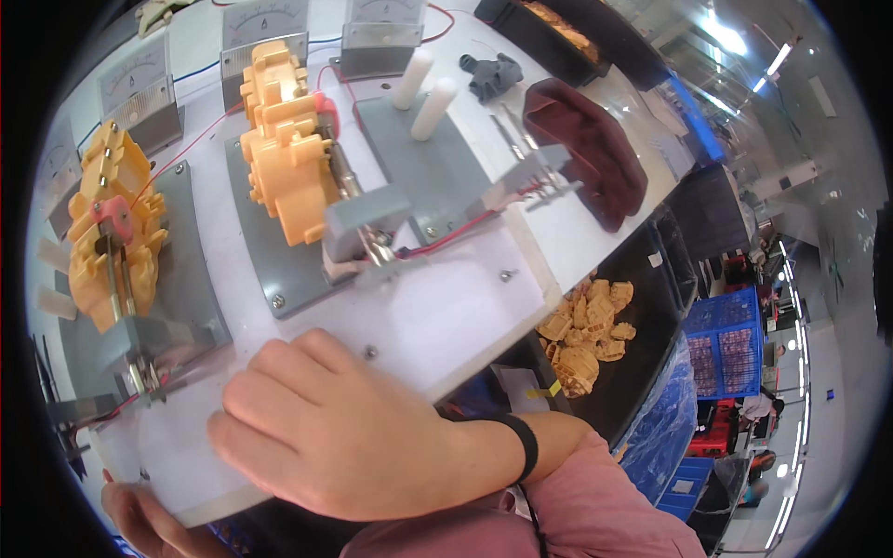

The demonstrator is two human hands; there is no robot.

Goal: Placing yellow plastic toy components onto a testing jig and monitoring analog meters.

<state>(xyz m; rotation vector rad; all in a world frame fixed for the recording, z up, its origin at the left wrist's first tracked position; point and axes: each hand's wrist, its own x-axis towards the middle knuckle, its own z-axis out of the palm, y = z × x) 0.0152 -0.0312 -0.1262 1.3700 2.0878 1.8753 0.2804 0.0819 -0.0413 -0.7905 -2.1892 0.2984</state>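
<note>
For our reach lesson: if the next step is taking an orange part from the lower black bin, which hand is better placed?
Probably the right hand: it is nearer the orange parts in that bin. The left hand is farther, at the picture's lower left.

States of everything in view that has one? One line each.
Left yellow plastic housing, on grey base plate
Middle yellow plastic housing, on another grey plate
Right pair of white cylindrical pegs, upright, uncovered
Grey analog meters, upright
Dark red fabric, crumpled
Black bin, holding loose yellow plastic parts
Right hand, fingers curled, grip hidden
Left hand, partly visible, grip unclear
</note>
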